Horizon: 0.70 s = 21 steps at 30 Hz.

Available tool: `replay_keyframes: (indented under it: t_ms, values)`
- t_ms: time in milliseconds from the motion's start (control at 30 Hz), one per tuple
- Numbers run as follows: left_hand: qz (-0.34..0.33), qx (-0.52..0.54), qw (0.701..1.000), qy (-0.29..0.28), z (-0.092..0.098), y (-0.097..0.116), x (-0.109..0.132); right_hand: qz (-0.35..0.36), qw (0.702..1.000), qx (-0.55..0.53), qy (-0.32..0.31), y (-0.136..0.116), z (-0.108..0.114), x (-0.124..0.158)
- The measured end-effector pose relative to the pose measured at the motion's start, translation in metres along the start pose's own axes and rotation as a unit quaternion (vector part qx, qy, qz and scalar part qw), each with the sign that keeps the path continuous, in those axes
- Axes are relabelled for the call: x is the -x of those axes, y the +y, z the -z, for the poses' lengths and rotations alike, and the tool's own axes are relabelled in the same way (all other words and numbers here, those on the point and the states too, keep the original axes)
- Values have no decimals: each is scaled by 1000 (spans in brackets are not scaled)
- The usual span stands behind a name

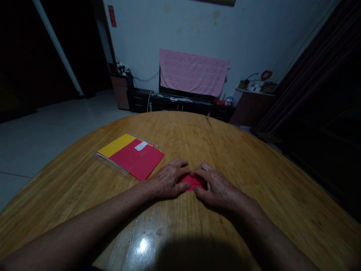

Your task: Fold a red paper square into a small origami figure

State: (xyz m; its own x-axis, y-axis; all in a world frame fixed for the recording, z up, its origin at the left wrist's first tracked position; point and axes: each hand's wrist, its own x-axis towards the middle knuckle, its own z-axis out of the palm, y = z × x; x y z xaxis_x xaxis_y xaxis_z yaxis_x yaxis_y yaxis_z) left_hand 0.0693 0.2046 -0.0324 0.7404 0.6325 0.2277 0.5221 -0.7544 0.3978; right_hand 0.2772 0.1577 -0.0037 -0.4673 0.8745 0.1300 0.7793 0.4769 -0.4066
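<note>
Small red paper point(192, 183) tucked right between the hands, left hand point(167, 179) and right hand point(218, 188) cupped over it holding it down, fingertips nearly meeting, forearms angled in on the wooden bench point(214, 150), sleeved pack of coloured paper point(129, 155) just off left

Our left hand point(168, 178) and right hand point(218, 187) cover most of the small piece of red paper point(192, 183), so we cannot see its full outline or any folds in it. Our bare left forearm point(84, 222) and right forearm point(276, 237) run off the bottom edge of the picture. The small white label point(141, 146) on the clear plastic sleeve point(107, 162) is too small for us to read. The pink patterned cloth point(193, 72) hides most of the dark flat panel point(183, 92) behind it. The small objects point(254, 86) on the brown wooden cabinet point(251, 107) are too dim to identify, and the top edge cuts off the dark-framed wall hanging point(214, 2).
</note>
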Motion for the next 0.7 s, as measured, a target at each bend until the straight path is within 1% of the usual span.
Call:
replay_keyframes:
  t_ms: [100,200,367,467,567,700]
  values:
    - [2,1,1000,3,1,-2,0,-5,1000,5,-7,2,2,-3]
    - [3,3,1000,12,0,-4,-2,-6,1000,16,2,3,2,-7]
    - [3,-17,999,50,-2,-9,-4,-17,999,40,11,8,3,-11]
    - [-6,-31,999,44,0,-8,-2,-8,1000,22,0,13,5,-10]
    - [-5,-36,999,37,1,-6,1,4,1000,13,5,16,4,-7]
    - [-10,-38,998,49,-1,-6,2,23,1000,17,10,15,4,-5]
